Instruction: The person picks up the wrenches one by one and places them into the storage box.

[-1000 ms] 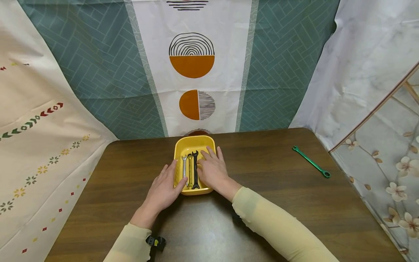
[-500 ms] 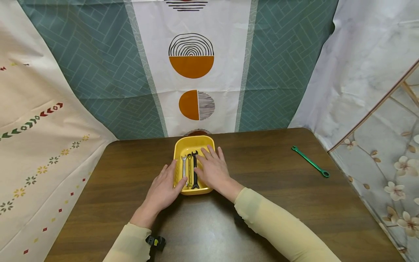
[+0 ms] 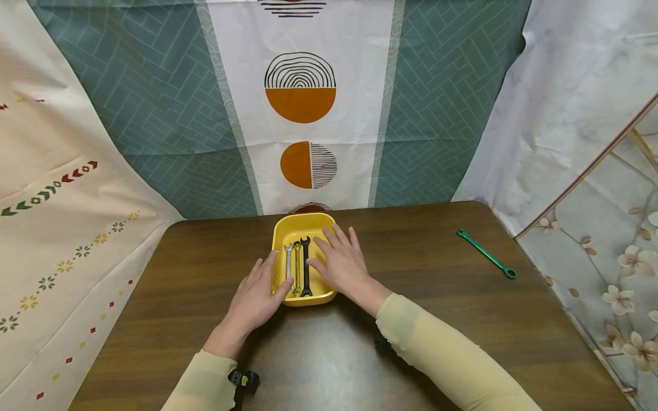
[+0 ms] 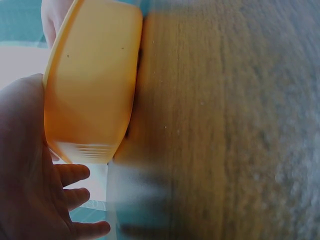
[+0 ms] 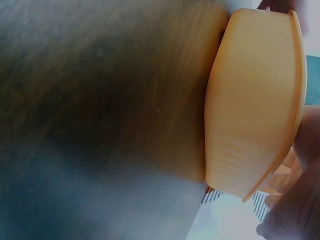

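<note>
A yellow plastic tray (image 3: 300,224) stands on the table in the head view. In it lie a silver wrench (image 3: 289,265), a gold-toned wrench (image 3: 297,268) and a black wrench (image 3: 306,267), side by side lengthwise. My left hand (image 3: 255,299) rests at the tray's left rim, its thumb reaching over the edge and its fingers extended along the outside. My right hand (image 3: 345,264) is spread over the right rim, the thumb above the tray's inside near the black wrench. Both wrist views show the tray's outer wall (image 4: 92,85) beside the hands.
A green wrench (image 3: 486,253) lies at a slant on the right part of the brown wooden table (image 3: 411,257). Patterned cloths hang behind the table and at both sides. A black wrist strap (image 3: 244,379) is on the left sleeve.
My right hand has moved a little to the right and out of the tray, uncovering the black wrench. The left hand has stayed in place.
</note>
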The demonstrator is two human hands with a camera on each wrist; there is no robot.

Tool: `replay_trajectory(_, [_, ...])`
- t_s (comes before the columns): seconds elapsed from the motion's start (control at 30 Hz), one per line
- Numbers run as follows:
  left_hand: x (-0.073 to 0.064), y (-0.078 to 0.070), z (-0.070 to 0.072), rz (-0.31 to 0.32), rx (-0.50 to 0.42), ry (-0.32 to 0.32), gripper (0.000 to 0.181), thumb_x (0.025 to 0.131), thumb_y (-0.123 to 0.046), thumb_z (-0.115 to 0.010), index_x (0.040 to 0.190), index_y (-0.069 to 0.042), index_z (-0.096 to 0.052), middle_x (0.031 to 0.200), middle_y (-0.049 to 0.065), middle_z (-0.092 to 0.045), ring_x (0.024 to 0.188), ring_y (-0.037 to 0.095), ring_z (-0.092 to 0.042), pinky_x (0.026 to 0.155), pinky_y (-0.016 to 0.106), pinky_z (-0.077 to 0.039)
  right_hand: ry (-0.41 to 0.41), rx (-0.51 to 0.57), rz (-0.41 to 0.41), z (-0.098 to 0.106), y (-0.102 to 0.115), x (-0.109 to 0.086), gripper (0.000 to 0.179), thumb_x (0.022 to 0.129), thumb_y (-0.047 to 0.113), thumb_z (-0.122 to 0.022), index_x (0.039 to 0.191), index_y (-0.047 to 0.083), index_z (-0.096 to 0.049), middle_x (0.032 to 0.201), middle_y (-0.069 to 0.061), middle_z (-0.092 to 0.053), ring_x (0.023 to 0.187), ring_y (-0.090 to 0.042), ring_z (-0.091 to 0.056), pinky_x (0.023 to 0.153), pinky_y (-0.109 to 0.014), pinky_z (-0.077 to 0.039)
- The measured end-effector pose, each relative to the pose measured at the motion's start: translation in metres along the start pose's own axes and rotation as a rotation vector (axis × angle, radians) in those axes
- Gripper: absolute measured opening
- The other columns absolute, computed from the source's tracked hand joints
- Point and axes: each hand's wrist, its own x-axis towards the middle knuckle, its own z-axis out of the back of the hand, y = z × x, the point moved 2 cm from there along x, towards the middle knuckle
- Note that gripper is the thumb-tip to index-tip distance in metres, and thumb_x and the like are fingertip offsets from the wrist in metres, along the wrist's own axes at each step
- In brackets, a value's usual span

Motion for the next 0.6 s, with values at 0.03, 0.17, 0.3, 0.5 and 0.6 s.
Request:
replay_trajectory(0.03, [0.0,0.0,0.0,-0.001,-0.002,-0.001,0.095,0.111,-0.065,-0.05,0.177,-0.005,-0.016,0.179,0.021,-0.03,0.166,0.045,-0.021,0.127,0.071,-0.027,-0.007,0.002,0.003,0.0,-0.001,0.0,0.065,0.112,0.06,-0.054,0.165,0.022,-0.055,0.176,-0.008,-0.04,0.168,-0.032,-0.023,0.134,-0.061,-0.009])
replay_trajectory(0.17, [0.0,0.0,0.0,-0.002,-0.005,-0.004,0.095,0.111,-0.065,-0.05,0.177,-0.005,-0.016,0.178,0.021,-0.03,0.166,0.045,-0.021,0.127,0.071,-0.027,-0.026,0.0,0.016,0.002,-0.004,-0.002,0.065,0.112,0.06,-0.055,0.164,0.021,-0.056,0.176,-0.009,-0.04,0.167,-0.033,-0.023,0.134,-0.061,-0.009])
replay_trajectory(0.3, [-0.001,0.0,0.0,-0.005,-0.001,-0.009,0.094,0.112,-0.063,-0.051,0.177,-0.005,-0.016,0.178,0.021,-0.031,0.166,0.045,-0.022,0.126,0.072,-0.027,-0.041,-0.001,0.028,0.004,-0.006,-0.005,0.065,0.112,0.059,-0.055,0.165,0.021,-0.055,0.176,-0.01,-0.04,0.167,-0.034,-0.024,0.134,-0.061,-0.008])
replay_trajectory(0.5, [-0.001,-0.001,0.0,-0.004,-0.004,-0.009,0.094,0.112,-0.063,-0.052,0.177,-0.006,-0.016,0.178,0.021,-0.031,0.166,0.045,-0.022,0.126,0.072,-0.027,-0.051,0.001,0.042,0.009,-0.01,-0.008,0.065,0.112,0.058,-0.056,0.165,0.02,-0.055,0.175,-0.012,-0.041,0.166,-0.035,-0.026,0.134,-0.062,-0.011])
replay_trajectory(0.6, [-0.001,0.0,0.001,0.001,-0.003,-0.004,0.094,0.111,-0.063,-0.051,0.177,-0.006,-0.015,0.178,0.021,-0.031,0.166,0.045,-0.021,0.127,0.072,-0.027,-0.047,-0.008,0.046,0.01,-0.013,-0.009,0.066,0.113,0.059,-0.055,0.165,0.019,-0.054,0.176,-0.012,-0.04,0.167,-0.035,-0.024,0.134,-0.061,-0.011])
